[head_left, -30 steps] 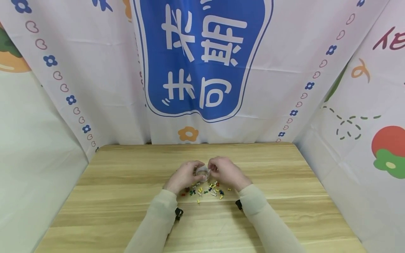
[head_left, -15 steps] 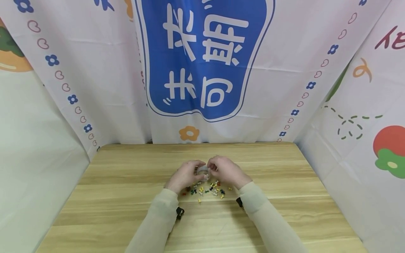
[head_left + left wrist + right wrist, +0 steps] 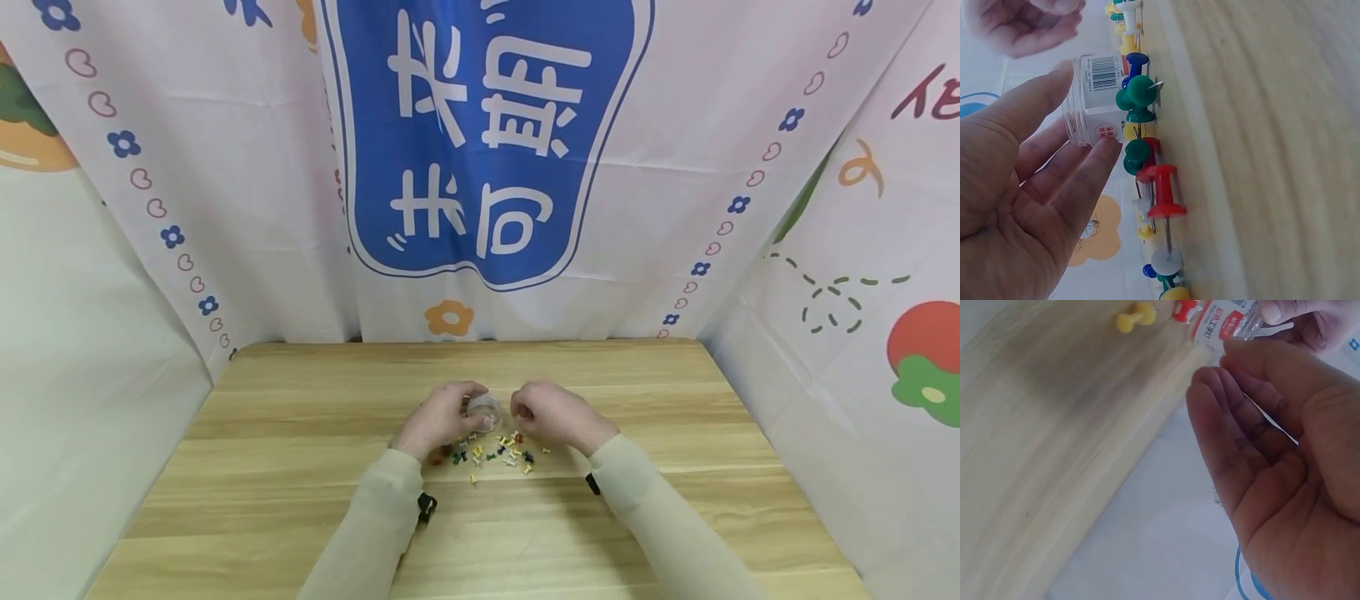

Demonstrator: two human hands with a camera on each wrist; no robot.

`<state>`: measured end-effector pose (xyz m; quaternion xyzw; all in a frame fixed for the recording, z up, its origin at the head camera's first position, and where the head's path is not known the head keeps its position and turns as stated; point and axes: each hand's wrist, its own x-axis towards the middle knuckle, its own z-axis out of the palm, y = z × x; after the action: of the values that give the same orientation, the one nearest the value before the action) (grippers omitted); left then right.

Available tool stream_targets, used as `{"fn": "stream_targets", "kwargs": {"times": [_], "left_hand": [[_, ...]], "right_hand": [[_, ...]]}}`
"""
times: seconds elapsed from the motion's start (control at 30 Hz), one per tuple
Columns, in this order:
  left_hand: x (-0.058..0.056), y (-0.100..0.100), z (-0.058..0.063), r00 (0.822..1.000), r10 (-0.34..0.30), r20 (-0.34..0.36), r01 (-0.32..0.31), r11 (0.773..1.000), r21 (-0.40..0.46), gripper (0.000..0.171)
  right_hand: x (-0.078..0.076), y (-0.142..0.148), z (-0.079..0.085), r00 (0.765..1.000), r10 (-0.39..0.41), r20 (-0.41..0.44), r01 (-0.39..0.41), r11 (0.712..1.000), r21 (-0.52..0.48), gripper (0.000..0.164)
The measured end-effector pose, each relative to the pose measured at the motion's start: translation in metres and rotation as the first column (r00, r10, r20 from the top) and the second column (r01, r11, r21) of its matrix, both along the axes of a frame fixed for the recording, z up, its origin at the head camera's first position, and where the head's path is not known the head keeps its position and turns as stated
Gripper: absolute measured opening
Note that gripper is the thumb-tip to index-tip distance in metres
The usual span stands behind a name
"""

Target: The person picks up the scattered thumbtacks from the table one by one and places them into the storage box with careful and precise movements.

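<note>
A small clear jar (image 3: 484, 410) with a printed label sits on the table, its mouth upward. My left hand (image 3: 438, 414) grips it from the left, thumb and fingers around its sides, as the left wrist view also shows. Just to the right is my right hand (image 3: 558, 412), apart from the jar, its fingers loosely curved; nothing shows between thumb and fingertips (image 3: 1204, 397). Scattered push pins (image 3: 510, 454) in several colours lie in front of the jar. Near the left hand are a red push pin (image 3: 1165, 190) and a green push pin (image 3: 1141, 90). Small pale contents are visible inside the jar.
The wooden table (image 3: 300, 500) runs back to a printed cloth (image 3: 645, 208), with more cloth at both sides. A lone yellow push pin (image 3: 473, 479) lies nearest the front, and another yellow push pin (image 3: 546, 450) lies below the right hand.
My right hand has pulled away from the jar's rim toward the right. The left hand stays around the jar, and the push pins look unmoved.
</note>
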<state>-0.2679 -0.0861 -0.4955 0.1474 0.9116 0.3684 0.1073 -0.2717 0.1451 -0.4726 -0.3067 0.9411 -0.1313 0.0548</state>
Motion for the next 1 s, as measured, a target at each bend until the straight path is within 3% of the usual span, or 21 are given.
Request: {"fn": "stream_targets", "kwargs": {"times": [0.37,0.7,1.0], "left_hand": [[0.0,0.0,-0.001,1.0,0.004,0.016,-0.004,1.0,0.009,0.054],[0.0,0.0,-0.001,1.0,0.017,0.026,-0.017,1.0,0.006,0.054],[0.0,0.0,-0.001,1.0,0.019,0.021,-0.019,1.0,-0.009,0.055]], "right_hand": [[0.011,0.014,-0.002,0.998,0.048,0.04,-0.054,0.988,0.146,0.019],[0.023,0.019,0.002,0.997,0.02,0.079,-0.04,0.965,0.258,0.025],[0.024,0.02,-0.002,0.998,0.039,0.046,-0.049,0.967,0.252,0.024]]}}
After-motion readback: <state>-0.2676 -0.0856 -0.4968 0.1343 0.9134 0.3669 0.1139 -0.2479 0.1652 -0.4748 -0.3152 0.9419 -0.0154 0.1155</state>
